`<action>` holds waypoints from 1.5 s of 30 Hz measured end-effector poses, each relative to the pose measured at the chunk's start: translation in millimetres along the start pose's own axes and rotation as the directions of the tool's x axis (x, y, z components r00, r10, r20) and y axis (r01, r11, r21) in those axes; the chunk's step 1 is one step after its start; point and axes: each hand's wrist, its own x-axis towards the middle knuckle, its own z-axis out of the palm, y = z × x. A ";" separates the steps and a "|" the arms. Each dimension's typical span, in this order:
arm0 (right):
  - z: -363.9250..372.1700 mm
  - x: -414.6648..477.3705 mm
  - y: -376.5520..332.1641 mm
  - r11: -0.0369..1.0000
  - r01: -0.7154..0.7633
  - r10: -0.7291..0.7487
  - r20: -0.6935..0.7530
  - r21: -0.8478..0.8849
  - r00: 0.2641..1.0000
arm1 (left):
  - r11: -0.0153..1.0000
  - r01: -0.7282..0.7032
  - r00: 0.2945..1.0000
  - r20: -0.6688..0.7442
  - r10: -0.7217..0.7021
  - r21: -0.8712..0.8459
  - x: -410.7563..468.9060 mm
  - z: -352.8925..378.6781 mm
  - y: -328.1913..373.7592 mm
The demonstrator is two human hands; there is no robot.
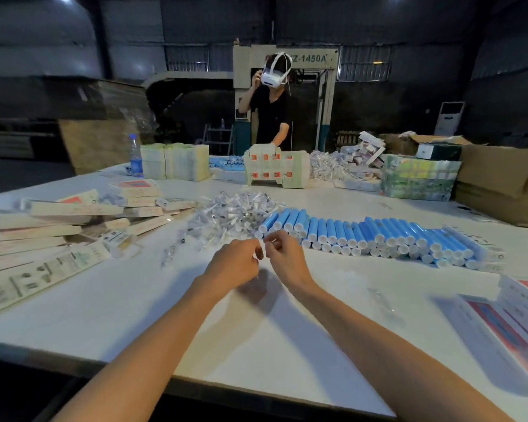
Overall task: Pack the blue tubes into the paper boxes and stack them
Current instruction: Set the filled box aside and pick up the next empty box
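Left of the heap of clear packets (235, 213), we see flat paper boxes (58, 226) scattered on the white table (134, 300). Just in front of the heap, our left hand (237, 263) and right hand (282, 257) meet fingertip to fingertip with fingers curled (it is too blurred for us to tell whether they pinch anything). Right of the heap, the blue tubes (363, 236) lie in a long stacked row, white caps toward us.

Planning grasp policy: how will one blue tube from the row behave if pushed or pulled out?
The blue tubes look smooth and round, so a loose one would probably roll on the flat table. They lie piled in layers; pulling a lower one likely shifts neighbours. They seem rigid, holding straight shapes.
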 end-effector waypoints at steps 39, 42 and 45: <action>44.0 16.5 34.9 0.976 -0.052 0.010 0.198 0.210 0.980 | 0.983 0.186 0.931 -0.318 -0.179 -0.008 27.7 -144.0 -167.7; 42.8 14.2 33.1 0.979 -0.024 -0.011 0.168 0.202 0.986 | 0.968 0.040 0.903 -0.406 -0.141 -0.246 23.9 -125.5 -116.5; 36.2 14.1 26.3 0.986 0.007 -0.025 0.103 0.169 0.994 | 0.863 -0.020 0.930 -0.327 -0.169 -0.505 22.7 -96.0 -71.5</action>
